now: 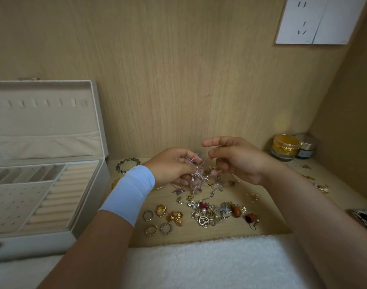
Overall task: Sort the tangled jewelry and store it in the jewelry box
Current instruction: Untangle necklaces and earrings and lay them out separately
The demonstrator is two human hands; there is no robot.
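My left hand (174,165) holds a tangle of pink cord and silver charms (197,176) lifted above the wooden desk. My right hand (234,157) pinches the pink cord's other end, its index finger pointing left. Below them lies a pile of tangled jewelry (211,211) with chains, hearts and pearls. Several rings (148,215) and a gold bow piece (175,218) lie apart at the left of the pile. A dark bead bracelet (127,163) sits behind my left wrist. The white jewelry box (43,197) stands open at the left with ring rolls and compartments bare.
Two small jars (284,147) stand in the back right corner. More small jewelry pieces (322,187) lie scattered at the right. A white fluffy towel (209,261) covers the desk's front edge. A patterned object (366,220) sits at the right edge.
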